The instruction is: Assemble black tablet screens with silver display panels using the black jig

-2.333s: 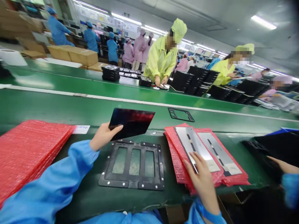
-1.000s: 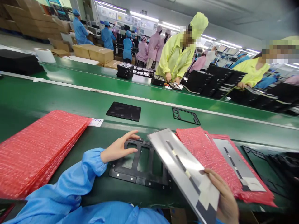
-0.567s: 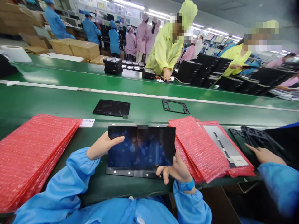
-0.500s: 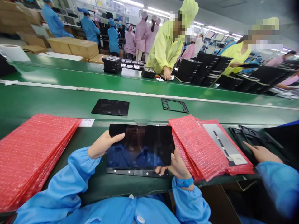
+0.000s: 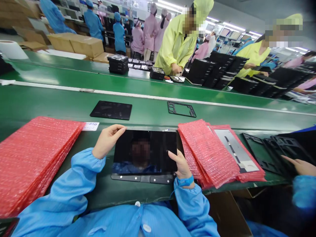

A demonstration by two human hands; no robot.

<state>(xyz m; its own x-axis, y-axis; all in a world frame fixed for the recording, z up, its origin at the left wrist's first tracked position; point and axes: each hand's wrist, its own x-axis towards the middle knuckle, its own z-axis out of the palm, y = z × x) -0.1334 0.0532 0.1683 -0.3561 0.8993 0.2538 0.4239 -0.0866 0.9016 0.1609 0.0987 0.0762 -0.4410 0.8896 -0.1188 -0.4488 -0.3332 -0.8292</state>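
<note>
A glossy black tablet screen [image 5: 145, 151] is held in front of me, tilted, with reflections across its face. My left hand [image 5: 107, 140] pinches at its upper left corner, thumb and fingers together; whether a film lies between them I cannot make out. My right hand [image 5: 181, 164] grips the lower right edge, thumb on the glass and fingers mostly hidden. Beneath the screen's lower edge shows a dark strip with white dots [image 5: 142, 178]. Farther off lie a black panel [image 5: 111, 110] and a black open frame [image 5: 181, 109].
Red bubble-wrap bags [image 5: 37, 158] are stacked at left; more bags [image 5: 209, 151] lie at right, with a grey panel [image 5: 235, 149] on top. A co-worker's hand [image 5: 302, 165] is by black frames [image 5: 261, 153] at far right. Across the green bench [image 5: 61, 93], people work beside black stacks.
My left hand has shifted from the screen's left side to its upper corner, thumb off the glass. My right thumb now lies on the face. The co-worker's hand has moved right.
</note>
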